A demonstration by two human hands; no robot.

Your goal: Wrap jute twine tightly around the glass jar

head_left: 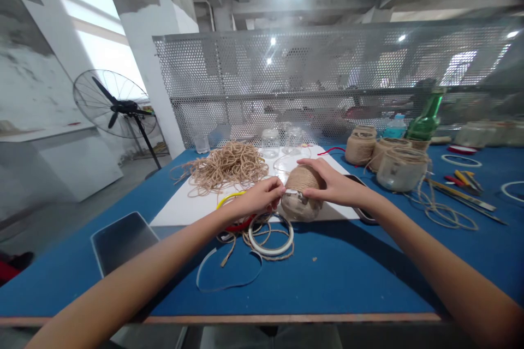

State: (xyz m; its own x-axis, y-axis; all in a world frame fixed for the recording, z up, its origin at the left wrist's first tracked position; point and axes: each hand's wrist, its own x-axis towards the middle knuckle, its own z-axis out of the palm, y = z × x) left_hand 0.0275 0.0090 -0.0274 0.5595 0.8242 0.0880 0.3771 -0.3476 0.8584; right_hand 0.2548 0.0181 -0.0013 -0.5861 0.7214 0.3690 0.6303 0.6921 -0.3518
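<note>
A glass jar, partly wrapped in jute twine, lies tilted over the white sheet's front edge. My right hand grips it from the right, thumb and fingers spread around the wrapped part. At the jar's left side my left hand has its fingers pinched together, close to a short white strip on the glass. What sits between those fingertips is too small to make out. Under my left hand are a white tape ring, loose twine and red and yellow rings. A thin clear strip curls nearer the table edge.
A heap of jute twine covers the left of the white sheet. Twine-wrapped jars, a green bottle, scissors and brushes stand or lie at right. A dark phone lies by my right wrist; a dark tablet-like panel is left.
</note>
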